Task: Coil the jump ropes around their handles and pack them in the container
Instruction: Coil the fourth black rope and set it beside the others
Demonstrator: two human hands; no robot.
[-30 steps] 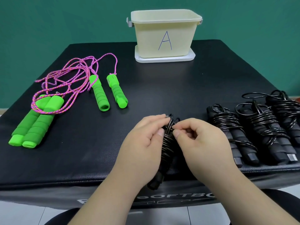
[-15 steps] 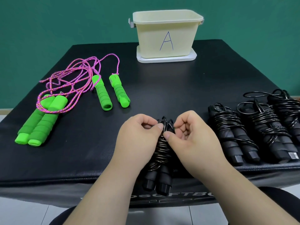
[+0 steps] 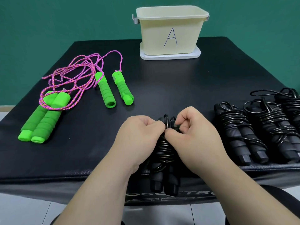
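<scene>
Here left hand (image 3: 140,135) and right hand (image 3: 192,137) pinch black rope (image 3: 164,149); container (image 3: 154,38) interior unseen.

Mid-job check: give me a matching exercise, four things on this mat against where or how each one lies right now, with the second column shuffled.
Things:
1. cream container
2. green-handled ropes
3. held black rope
4. wound black ropes

States:
a. in a row at the right side of the mat
b. uncoiled, pink cord loose, at the left
c. at the far edge, on a white tray
d. gripped by the left hand and right hand at the near edge

Pairs: 1-c, 2-b, 3-d, 4-a.
</scene>
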